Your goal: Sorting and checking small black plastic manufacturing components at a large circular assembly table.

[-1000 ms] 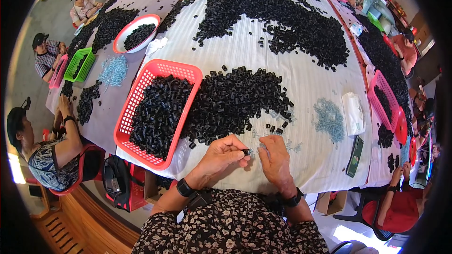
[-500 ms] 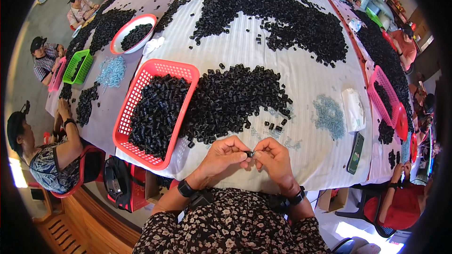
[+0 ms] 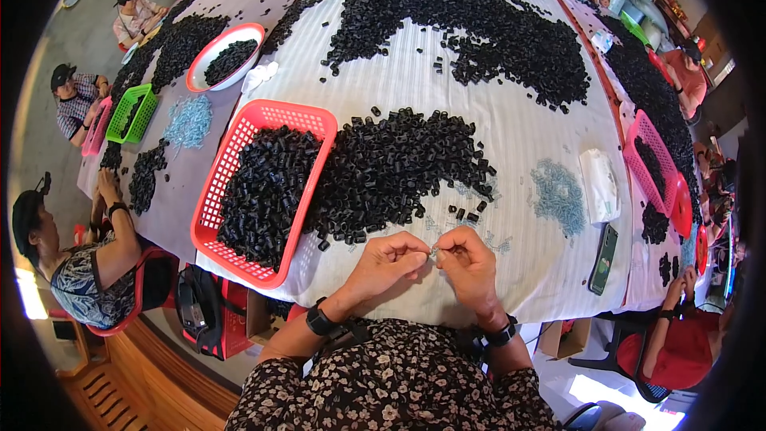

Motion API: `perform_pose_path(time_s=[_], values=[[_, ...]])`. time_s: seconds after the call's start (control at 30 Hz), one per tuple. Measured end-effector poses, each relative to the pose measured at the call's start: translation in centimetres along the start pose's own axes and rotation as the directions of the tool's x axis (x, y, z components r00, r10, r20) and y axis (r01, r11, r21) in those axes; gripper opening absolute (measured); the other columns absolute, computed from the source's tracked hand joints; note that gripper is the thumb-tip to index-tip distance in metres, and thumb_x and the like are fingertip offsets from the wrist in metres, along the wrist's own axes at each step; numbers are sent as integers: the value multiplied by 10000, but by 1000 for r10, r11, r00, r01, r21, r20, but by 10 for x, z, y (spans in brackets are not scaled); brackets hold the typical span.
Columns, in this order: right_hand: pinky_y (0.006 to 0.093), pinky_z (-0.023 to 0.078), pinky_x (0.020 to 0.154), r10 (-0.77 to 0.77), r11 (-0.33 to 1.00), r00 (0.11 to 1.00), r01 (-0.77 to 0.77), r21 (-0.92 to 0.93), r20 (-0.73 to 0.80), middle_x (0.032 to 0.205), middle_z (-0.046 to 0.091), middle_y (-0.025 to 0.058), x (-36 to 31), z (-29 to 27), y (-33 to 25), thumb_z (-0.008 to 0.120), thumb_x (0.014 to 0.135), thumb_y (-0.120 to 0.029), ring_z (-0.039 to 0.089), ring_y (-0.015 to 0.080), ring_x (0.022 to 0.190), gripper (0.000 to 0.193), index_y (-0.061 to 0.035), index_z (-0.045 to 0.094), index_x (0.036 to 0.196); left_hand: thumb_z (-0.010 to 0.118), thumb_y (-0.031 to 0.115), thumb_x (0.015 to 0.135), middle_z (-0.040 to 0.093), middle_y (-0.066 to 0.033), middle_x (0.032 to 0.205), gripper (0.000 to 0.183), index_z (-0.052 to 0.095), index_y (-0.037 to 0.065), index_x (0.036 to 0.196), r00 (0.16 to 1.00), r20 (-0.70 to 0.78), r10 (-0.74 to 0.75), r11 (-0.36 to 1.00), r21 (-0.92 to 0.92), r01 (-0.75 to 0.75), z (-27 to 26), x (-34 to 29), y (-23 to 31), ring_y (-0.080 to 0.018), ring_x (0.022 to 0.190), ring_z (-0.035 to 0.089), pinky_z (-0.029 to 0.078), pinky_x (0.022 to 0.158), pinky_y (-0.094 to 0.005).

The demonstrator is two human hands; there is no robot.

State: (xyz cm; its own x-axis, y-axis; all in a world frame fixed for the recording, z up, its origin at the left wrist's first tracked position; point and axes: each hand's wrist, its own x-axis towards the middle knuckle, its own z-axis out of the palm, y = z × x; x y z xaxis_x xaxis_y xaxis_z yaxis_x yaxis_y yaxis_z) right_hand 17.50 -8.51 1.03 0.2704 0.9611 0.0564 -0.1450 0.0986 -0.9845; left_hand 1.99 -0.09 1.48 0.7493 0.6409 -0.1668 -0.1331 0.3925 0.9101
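Right now I see the left fingers (image 3: 411, 261) and right fingers (image 3: 452, 259) pinched tip to tip on a small glinting piece (image 3: 434, 252), presumably for fine control; I can't tell whether a black part hides behind them. On the bench (image 3: 531, 283), the black pieces (image 3: 399, 172) lie ahead, red basket (image 3: 295, 112) left, pale-blue bits (image 3: 558, 199) right, likely for easy reach; I can read no brand or lettering.

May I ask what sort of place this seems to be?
Probably a shared workroom: heaps of small black parts lie on the cloth-covered table, a red basket holds more, and several people sit nearby.
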Motion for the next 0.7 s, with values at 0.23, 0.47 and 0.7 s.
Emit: perform_pose_path(time_s=[0.23, 0.47, 0.7], values=[[231, 444, 671, -146, 937, 988, 153, -313, 47, 850, 538, 71, -1, 2, -8, 579, 832, 29, 527, 115, 740, 71, 2, 567, 897, 621, 135, 890, 572, 18, 699, 129, 624, 6, 895, 994, -16, -109, 994, -29, 108, 2, 2, -2, -28, 600, 501, 420, 532, -180], [221, 438, 671, -1, 999, 1000, 1, -49, -12, 870, 535, 43, -4, 3, -3, 581, 837, 27, 517, 93, 751, 90, 6, 559, 922, 621, 126, 885, 556, 21, 690, 121, 622, 7, 867, 994, -22, -104, 995, -12, 103, 2, 3, -4, -30, 600, 478, 381, 538, -168], [187, 405, 597, 115, 967, 990, -129, -218, -77, 739, 526, -17, -4, -1, -5, 587, 881, -48, 458, 35, 661, 55, -13, 546, 894, 648, 78, 852, 574, 36, 749, 73, 606, 20, 867, 983, -88, 162, 959, 247, -136, 4, 3, -22, 0, 646, 473, 378, 549, -158]])
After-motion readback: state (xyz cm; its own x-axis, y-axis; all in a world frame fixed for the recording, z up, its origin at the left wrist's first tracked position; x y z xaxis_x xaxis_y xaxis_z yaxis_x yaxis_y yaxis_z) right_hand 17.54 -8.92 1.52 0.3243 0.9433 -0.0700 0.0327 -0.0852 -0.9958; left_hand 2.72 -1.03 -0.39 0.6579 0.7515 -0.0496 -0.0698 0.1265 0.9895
